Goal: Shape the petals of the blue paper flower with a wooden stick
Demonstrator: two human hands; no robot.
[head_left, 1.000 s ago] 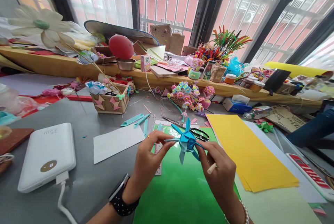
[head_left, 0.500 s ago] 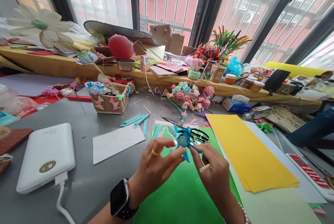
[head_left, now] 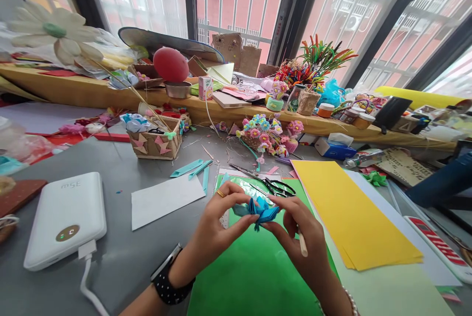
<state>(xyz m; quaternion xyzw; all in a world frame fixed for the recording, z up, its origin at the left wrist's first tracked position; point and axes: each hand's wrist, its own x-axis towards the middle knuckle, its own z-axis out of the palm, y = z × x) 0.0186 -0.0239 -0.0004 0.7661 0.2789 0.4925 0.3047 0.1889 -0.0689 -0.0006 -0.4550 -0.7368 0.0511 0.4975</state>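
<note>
The grey table (head_left: 125, 252) carries a glossy green mat (head_left: 254, 276). Over it, the left hand (head_left: 216, 222) and right hand (head_left: 304, 225) face each other. Black-handled scissors (head_left: 272, 184) lie just beyond. Blue folded paper (head_left: 268, 215) sits between the hands, pinched in each grip. The right also retains a pale stick (head_left: 302, 243).

Power bank (head_left: 66, 213): "35W", upside down from here — its display (head_left: 67, 233) shows a digit, maybe 0, too small to be sure. Red lettering on the window frame (head_left: 280, 28) and writing on the cardboard (head_left: 400, 166) — not legible.
</note>
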